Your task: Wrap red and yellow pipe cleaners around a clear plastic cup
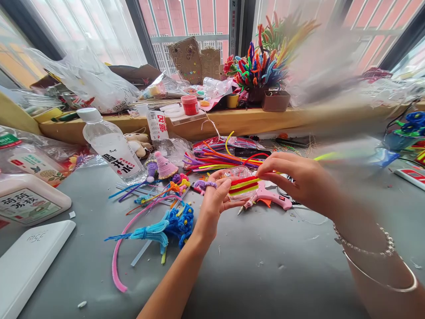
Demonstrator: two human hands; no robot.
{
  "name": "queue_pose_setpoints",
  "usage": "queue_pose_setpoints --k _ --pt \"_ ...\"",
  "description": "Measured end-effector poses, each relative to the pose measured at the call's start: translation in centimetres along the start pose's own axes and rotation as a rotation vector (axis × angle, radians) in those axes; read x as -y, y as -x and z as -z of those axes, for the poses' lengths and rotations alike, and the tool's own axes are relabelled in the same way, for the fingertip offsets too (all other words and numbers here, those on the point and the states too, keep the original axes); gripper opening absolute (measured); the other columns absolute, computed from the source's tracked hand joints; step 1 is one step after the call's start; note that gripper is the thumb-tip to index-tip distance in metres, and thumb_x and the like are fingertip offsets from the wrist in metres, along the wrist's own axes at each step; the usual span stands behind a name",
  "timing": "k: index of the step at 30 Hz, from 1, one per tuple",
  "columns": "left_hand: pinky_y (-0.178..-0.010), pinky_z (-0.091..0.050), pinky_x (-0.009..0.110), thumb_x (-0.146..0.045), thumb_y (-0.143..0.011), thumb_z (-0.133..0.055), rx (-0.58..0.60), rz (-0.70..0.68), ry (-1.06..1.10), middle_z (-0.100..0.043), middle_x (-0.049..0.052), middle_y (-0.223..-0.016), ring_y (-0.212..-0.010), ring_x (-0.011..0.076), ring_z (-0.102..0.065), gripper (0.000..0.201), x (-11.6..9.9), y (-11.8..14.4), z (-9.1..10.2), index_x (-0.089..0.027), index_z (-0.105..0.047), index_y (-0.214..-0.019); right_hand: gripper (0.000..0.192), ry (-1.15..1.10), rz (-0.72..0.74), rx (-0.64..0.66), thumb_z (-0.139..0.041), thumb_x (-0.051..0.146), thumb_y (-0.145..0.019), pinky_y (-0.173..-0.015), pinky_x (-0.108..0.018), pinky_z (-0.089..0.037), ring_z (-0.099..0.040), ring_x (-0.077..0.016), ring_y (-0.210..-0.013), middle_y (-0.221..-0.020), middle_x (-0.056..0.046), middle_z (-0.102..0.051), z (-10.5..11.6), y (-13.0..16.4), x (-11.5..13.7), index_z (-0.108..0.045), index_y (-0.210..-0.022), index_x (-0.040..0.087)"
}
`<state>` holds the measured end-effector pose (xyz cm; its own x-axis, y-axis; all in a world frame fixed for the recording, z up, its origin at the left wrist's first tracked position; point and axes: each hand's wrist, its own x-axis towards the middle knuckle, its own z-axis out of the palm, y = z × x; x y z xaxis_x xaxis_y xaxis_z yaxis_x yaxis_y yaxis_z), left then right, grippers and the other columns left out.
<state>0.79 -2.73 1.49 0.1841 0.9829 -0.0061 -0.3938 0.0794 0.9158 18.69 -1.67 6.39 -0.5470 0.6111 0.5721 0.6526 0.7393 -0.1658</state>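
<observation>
In front of me, red and yellow pipe cleaners (244,185) lie side by side in a short, flat bundle. My left hand (212,201) is closed on the bundle's left end, thumb on top. A purple fuzzy band (205,185) sits by that thumb's base. My right hand (295,177) has its thumb and fingers closed at the right end of the bundle. Clear plastic (236,172) shows just behind the left fingers. Below the right hand lies a pink glue gun (274,197). Long loose pipe cleaners (212,157) in many colours are spread behind both hands.
To the left are blue pipe-cleaner flowers (179,221), a bent pink stem (116,266), a water bottle (113,146), a lotion bottle (29,199) and a white box (36,261). A wooden ledge (239,118) behind carries craft supplies. The far right is blurred.
</observation>
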Motion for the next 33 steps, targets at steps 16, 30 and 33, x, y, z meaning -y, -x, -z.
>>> queue_pose_setpoints --k 16,30,33 --pt "-0.068 -0.053 0.039 -0.036 -0.073 -0.053 0.002 0.018 -0.001 -0.051 0.01 -0.113 -0.072 0.0207 -0.066 0.046 0.0 -0.1 0.3 -0.022 -0.033 -0.112 0.009 0.024 0.083 -0.135 -0.051 0.017 -0.08 -0.076 -0.032 -0.045 -0.053 -0.0158 -0.086 -0.092 -0.004 -0.06 -0.3 -0.2 0.3 -0.057 -0.086 0.022" --pt "-0.068 -0.054 0.037 -0.036 -0.073 -0.054 -0.004 0.021 0.012 -0.052 0.009 -0.112 -0.07 0.0192 -0.066 0.048 -0.1 -0.1 0.3 -0.022 -0.033 -0.114 0.009 0.151 0.102 -0.263 -0.056 0.019 -0.077 -0.085 -0.04 -0.043 -0.048 -0.0221 -0.097 -0.102 -0.004 -0.058 -1.0 -0.2 1.7 -0.063 -0.078 0.025" --pt "-0.068 -0.054 0.036 -0.036 -0.072 -0.055 -0.016 0.018 0.022 -0.054 0.008 -0.109 -0.071 0.0187 -0.066 0.05 -0.1 -0.1 0.4 -0.023 -0.033 -0.115 0.009 0.149 0.126 -0.266 -0.058 0.018 -0.077 -0.084 -0.04 -0.044 -0.048 -0.0226 -0.098 -0.102 -0.005 -0.059 -1.1 -0.2 1.7 -0.063 -0.08 0.024"
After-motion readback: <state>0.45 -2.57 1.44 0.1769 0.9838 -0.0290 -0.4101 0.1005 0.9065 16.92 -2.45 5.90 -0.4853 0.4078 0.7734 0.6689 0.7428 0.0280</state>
